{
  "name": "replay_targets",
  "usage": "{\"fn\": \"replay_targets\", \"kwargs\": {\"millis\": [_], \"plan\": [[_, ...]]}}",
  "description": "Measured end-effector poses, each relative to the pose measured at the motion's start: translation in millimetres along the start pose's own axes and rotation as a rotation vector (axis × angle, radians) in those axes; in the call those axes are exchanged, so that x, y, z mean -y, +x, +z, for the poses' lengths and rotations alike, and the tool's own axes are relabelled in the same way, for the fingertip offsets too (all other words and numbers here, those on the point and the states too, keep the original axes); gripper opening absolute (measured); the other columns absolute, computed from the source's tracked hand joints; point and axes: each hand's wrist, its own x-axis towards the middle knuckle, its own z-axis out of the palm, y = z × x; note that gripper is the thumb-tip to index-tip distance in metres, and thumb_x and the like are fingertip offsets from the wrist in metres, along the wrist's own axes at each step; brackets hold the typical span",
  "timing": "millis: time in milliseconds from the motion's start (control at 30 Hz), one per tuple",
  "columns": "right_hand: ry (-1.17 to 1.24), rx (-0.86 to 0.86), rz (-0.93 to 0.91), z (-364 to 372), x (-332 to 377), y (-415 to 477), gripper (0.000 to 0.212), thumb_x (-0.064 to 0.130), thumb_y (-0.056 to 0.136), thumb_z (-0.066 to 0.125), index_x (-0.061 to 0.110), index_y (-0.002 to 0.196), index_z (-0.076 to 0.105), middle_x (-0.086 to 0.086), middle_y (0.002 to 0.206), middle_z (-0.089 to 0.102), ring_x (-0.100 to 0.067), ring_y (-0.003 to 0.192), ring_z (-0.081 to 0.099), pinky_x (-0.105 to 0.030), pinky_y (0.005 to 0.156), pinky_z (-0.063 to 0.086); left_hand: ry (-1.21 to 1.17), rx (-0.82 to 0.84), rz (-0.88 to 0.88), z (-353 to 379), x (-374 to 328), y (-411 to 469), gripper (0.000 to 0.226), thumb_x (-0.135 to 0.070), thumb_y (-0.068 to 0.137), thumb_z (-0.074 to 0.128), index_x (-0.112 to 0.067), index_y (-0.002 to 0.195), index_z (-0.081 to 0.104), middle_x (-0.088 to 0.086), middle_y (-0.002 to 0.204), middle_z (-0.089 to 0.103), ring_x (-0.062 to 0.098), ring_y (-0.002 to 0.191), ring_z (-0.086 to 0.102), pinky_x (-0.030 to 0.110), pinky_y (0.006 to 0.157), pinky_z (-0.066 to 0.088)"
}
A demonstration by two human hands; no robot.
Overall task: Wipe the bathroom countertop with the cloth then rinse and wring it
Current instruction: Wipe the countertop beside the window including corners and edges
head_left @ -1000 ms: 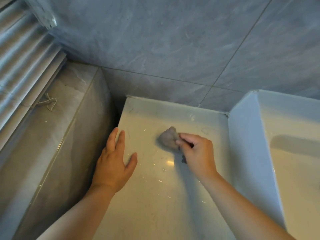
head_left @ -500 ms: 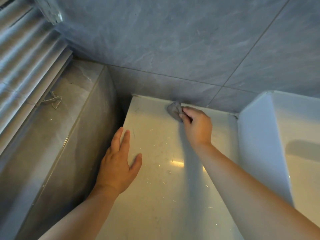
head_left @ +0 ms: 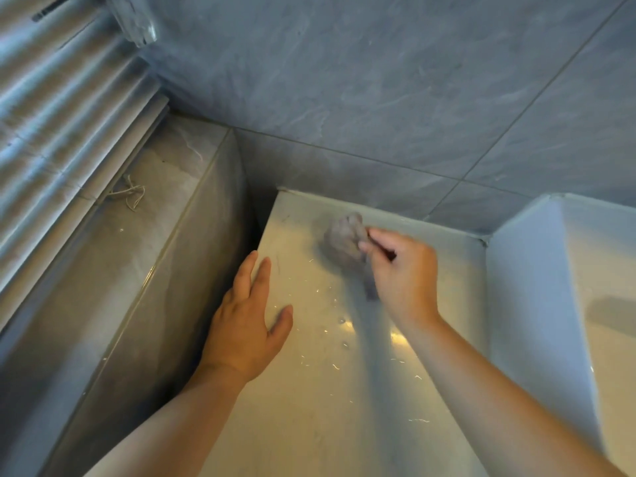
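Wiping step in hand: right hand [head_left: 404, 273] with grip clenched on the bunched grey cloth [head_left: 346, 241], pressed to the pale desk [head_left: 320, 401] near its back edge by the tiled wall [head_left: 378, 98], likely to reach dirt in the corner. Left hand [head_left: 246, 325] released, palm flat on the desk's left edge, seemingly as a brace for the lean. Basin [head_left: 550, 304] just right, handy for rinsing.

A home bathroom: grey wall tiles [head_left: 378, 80]; pale countertop [head_left: 327, 407]; white basin [head_left: 550, 304].
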Motion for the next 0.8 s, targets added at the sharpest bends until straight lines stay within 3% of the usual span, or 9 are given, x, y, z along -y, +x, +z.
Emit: {"fn": "replay_targets", "kwargs": {"millis": [133, 200, 267, 400, 500, 633, 800], "plan": [[-0.168, 0.028, -0.055, 26, -11, 60, 0.022, 0.014, 0.081, 0.066, 0.011, 0.101, 0.074, -0.007, 0.098, 0.074, -0.027, 0.09, 0.068, -0.032, 0.076, 0.052, -0.002, 0.005, -0.005, -1, 1, -1, 0.077, -0.056, 0.088, 0.038, -0.024, 0.151, 0.008, -0.012, 0.157, -0.01, 0.016, 0.139, 0.026, 0.03, 0.107, 0.031], [-0.226, 0.083, -0.05, 41, -24, 67, 0.019, 0.019, 0.08, 0.064, 0.014, 0.096, 0.075, -0.009, 0.094, 0.074, -0.031, 0.087, 0.067, -0.039, 0.074, 0.053, -0.003, 0.008, -0.005, -1, 1, 0, 0.078, -0.06, 0.086, 0.033, -0.025, 0.151, 0.007, -0.013, 0.156, -0.011, 0.015, 0.139, 0.026, 0.03, 0.107, 0.031], [-0.207, 0.088, -0.014, 52, -30, 60, 0.022, 0.025, 0.08, 0.059, 0.018, 0.094, 0.074, -0.005, 0.091, 0.074, -0.028, 0.085, 0.066, -0.039, 0.072, 0.052, 0.0, 0.004, 0.001, -2, 0, 0, 0.081, -0.064, 0.083, 0.026, -0.025, 0.151, 0.007, -0.014, 0.156, -0.011, 0.015, 0.138, 0.027, 0.03, 0.107, 0.031], [-0.164, 0.107, 0.003, 57, -34, 40, 0.025, 0.031, 0.081, 0.055, 0.026, 0.098, 0.073, 0.005, 0.091, 0.074, -0.02, 0.086, 0.065, -0.035, 0.074, 0.049, -0.003, 0.017, -0.011, -1, 0, 0, 0.077, -0.06, 0.087, 0.031, -0.026, 0.151, 0.004, -0.015, 0.155, -0.015, 0.014, 0.139, 0.024, 0.03, 0.107, 0.03], [-0.144, 0.148, -0.057, 55, -33, 20, 0.019, 0.026, 0.082, 0.056, 0.025, 0.091, 0.073, 0.008, 0.086, 0.072, -0.013, 0.082, 0.063, -0.022, 0.067, 0.039, -0.007, 0.004, -0.001, -1, 1, 1, 0.082, -0.065, 0.081, 0.024, -0.026, 0.151, 0.007, -0.014, 0.156, -0.012, 0.014, 0.138, 0.026, 0.03, 0.106, 0.032], [-0.136, 0.131, -0.103, 55, -30, -12, 0.021, 0.019, 0.082, 0.058, 0.023, 0.095, 0.075, 0.01, 0.095, 0.072, -0.008, 0.089, 0.061, -0.016, 0.074, 0.038, -0.014, -0.012, 0.001, 0, 1, 1, 0.084, -0.065, 0.079, 0.024, -0.023, 0.151, 0.013, -0.012, 0.157, -0.007, 0.016, 0.137, 0.028, 0.03, 0.105, 0.033], [-0.106, 0.134, -0.094, 51, -27, -39, 0.021, 0.02, 0.083, 0.059, 0.022, 0.096, 0.075, 0.01, 0.096, 0.072, -0.009, 0.089, 0.062, -0.022, 0.078, 0.045, -0.06, -0.012, -0.008, -4, -1, -3, 0.077, -0.05, 0.088, 0.049, -0.018, 0.151, 0.017, -0.008, 0.158, 0.002, 0.015, 0.139, 0.027, 0.03, 0.106, 0.031]]}}
